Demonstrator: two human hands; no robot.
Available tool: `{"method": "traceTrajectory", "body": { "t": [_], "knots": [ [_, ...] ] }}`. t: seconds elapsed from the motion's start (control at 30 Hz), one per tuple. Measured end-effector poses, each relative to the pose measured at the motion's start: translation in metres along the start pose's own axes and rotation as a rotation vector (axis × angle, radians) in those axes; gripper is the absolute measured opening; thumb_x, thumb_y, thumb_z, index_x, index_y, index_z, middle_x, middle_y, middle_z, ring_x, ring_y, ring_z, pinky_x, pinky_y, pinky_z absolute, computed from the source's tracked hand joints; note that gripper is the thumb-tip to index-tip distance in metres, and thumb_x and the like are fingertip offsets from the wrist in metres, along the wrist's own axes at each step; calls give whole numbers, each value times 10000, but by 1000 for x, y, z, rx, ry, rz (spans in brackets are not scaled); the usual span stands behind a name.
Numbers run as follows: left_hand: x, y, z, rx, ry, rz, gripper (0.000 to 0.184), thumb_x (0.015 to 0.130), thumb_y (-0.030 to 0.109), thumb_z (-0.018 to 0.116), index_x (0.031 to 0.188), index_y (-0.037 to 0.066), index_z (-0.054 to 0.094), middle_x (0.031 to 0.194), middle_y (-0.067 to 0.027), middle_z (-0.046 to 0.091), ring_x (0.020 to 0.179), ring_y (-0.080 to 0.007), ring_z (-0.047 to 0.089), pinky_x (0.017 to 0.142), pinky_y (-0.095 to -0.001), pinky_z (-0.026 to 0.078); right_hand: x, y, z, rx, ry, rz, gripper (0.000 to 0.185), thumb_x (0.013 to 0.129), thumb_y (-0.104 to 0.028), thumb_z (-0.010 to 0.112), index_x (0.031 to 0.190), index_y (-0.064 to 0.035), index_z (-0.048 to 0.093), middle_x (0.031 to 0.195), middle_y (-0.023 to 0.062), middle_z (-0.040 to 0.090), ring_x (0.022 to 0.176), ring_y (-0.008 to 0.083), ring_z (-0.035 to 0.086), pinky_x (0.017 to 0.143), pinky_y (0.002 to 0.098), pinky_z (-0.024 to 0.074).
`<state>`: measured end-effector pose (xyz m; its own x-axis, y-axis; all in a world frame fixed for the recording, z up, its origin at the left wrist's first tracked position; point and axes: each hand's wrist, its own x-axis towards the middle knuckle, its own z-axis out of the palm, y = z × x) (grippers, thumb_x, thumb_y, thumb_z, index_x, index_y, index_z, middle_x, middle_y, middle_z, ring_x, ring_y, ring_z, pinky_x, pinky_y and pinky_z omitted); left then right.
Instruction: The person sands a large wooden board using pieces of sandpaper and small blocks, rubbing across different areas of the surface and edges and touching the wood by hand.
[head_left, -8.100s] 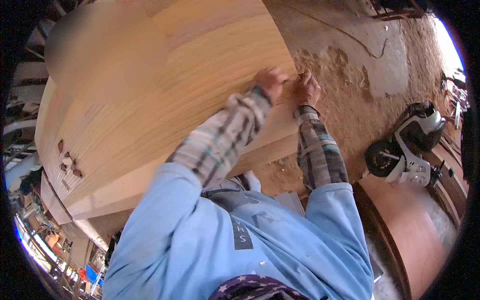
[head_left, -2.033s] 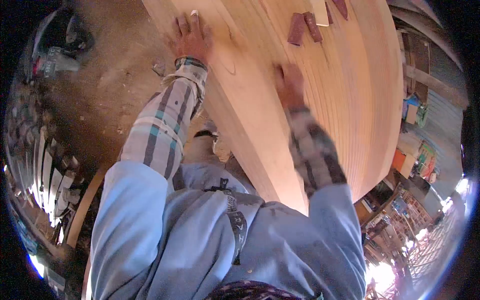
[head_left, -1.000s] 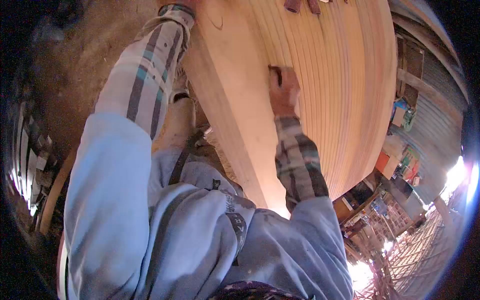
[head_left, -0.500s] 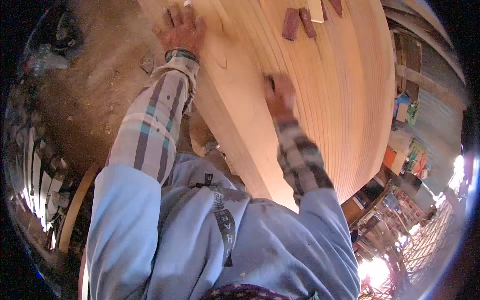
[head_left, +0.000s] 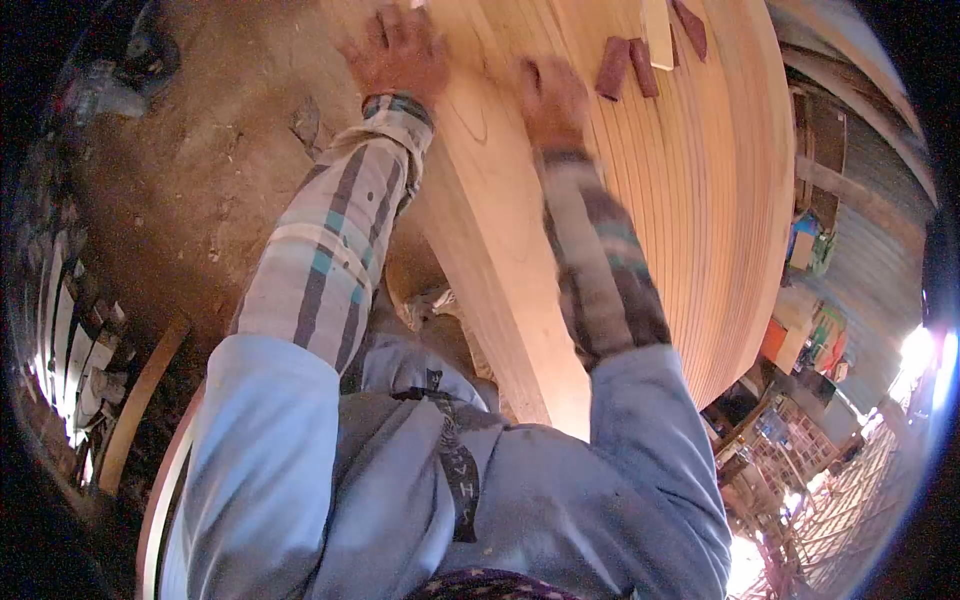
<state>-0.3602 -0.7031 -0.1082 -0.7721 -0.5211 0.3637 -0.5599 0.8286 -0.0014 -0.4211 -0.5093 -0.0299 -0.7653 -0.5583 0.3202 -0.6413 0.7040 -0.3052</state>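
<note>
My left hand (head_left: pixel 399 58) lies with its fingers spread on the near left edge of a large wooden panel (head_left: pixel 690 220). To its right, my right hand (head_left: pixel 555 100) is closed and pressed to the panel's surface, slightly blurred; what it holds is too hidden to make out. Just right of that hand, two dark red rolled pieces (head_left: pixel 613 68) rest on the wood. Beside them are a pale flat strip (head_left: pixel 657 35) and another dark red piece (head_left: pixel 690 30).
Bare brown ground (head_left: pixel 200 190) lies left of the panel. A curved wooden piece (head_left: pixel 140 405) is at the lower left. Dark objects (head_left: pixel 140 60) stand at the upper left. Cluttered shelves and boxes (head_left: pixel 790 335) and a corrugated sheet (head_left: pixel 870 280) are at the right.
Over the last half second my right hand has moved up the panel, away from my body. My left hand has stayed spread at the edge. Earlier, both hands were together at a panel corner.
</note>
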Motion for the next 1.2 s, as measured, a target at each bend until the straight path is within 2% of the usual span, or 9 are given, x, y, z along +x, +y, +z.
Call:
{"method": "traceTrajectory", "body": {
  "t": [0.17,0.23,0.5,0.6,0.73,0.87,0.9,0.93,1.2],
  "knots": [
    [1,9,-48,-192,29,-53,552,908,536,455,1380,252,478,1473,-104,409,1308,-366,424,982,-775,206,-123,9,-74,89,-36,109,86,853,-68,647,937,-53,656,832,147,618,784,316,614,677,396,489],
    [3,9,-59,-186,-196,-41,561,918,448,453,1425,210,422,1500,-150,352,1398,-349,294,1067,-713,127,-102,8,-61,73,-17,91,88,859,-75,642,943,-52,656,840,150,622,788,318,617,683,396,491],
    [1,7,-54,-204,-183,-21,568,915,459,457,1414,189,440,1498,-162,350,1395,-358,294,1039,-738,142,164,-17,91,43,28,41,202,839,-189,590,979,-57,652,923,166,650,878,362,628,787,454,497],
    [-3,8,-16,-226,-169,24,591,903,496,475,1405,187,447,1493,-160,360,1390,-355,306,1007,-755,180,138,-1,108,-235,88,5,223,827,-204,611,1001,-76,665,885,145,662,815,368,645,750,449,512],
    [-1,3,-3,-215,-110,35,636,902,554,452,1431,203,404,1505,-136,354,1394,-343,304,993,-759,209,-52,5,-21,-131,72,-39,178,887,-231,593,895,-61,644,847,154,633,794,370,602,699,482,459],
    [6,-9,32,-72,-144,142,665,922,583,387,1476,220,324,1548,-108,277,1422,-324,251,1031,-736,183,-282,25,-145,-191,-211,351,145,876,-172,605,920,-37,632,883,163,616,858,357,577,765,476,441],
    [7,-11,39,-47,-143,178,670,926,588,373,1485,224,307,1557,-102,258,1428,-320,239,1040,-730,178,-348,37,-173,-317,-145,154,116,872,-149,605,911,-43,630,870,144,612,849,349,570,777,467,432],
    [8,-12,39,-39,-148,149,668,931,589,359,1494,239,278,1569,-93,227,1437,-311,217,1053,-719,168,-448,63,-184,-275,-333,449,226,862,-87,581,1082,-90,629,998,145,613,1005,341,545,879,486,399],
    [8,-4,-10,-111,-175,-18,652,937,614,331,1501,300,236,1574,-88,200,1444,-307,192,1066,-708,158,-470,32,-227,-230,-146,635,85,881,-125,613,923,-51,616,871,128,608,860,326,560,790,434,422]
  ]
}}
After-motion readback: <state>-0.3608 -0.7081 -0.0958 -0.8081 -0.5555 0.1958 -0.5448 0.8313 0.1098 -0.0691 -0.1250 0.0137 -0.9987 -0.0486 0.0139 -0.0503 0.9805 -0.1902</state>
